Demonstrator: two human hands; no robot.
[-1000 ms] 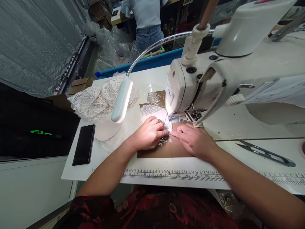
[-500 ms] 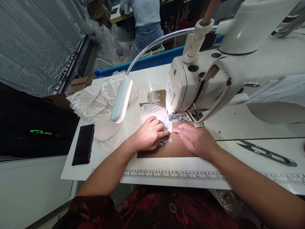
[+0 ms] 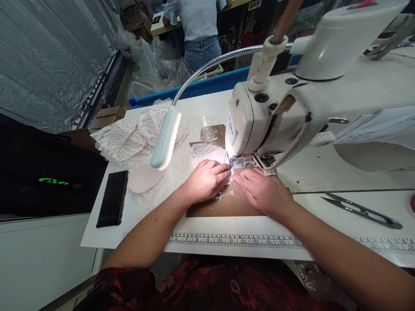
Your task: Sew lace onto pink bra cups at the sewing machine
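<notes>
While pressing down with 2 bare hands just in front of the needle end of a sewing machine [image 3: 248, 121], brings fingertips almost together over white material [image 3: 230, 181]: left hand [image 3: 209, 179] along its left side, right hand [image 3: 267, 190] along its right. Reaches closer to the needle with the left than with the right. Seems to run lengthwise from the needle back toward the body, between the hands rather than across them. Holds left fingers close together and lowered, right index stretched out with the others curled under; cannot tell about a true pinch by either. Rests over a brown sheet [image 3: 241, 205], spread flat on a white table [image 3: 227, 223]. Looks thin and bright under the light, with a shiny, crinkled patch [image 3: 222, 194] just nearer the body; too covered by fingers for a clear outline. Beyond the left hand, shows a pale, smooth piece edged with lace [image 3: 212, 154]; cannot tell about any join to the white material. Farther left, has a heap of lace [image 3: 118, 136].
</notes>
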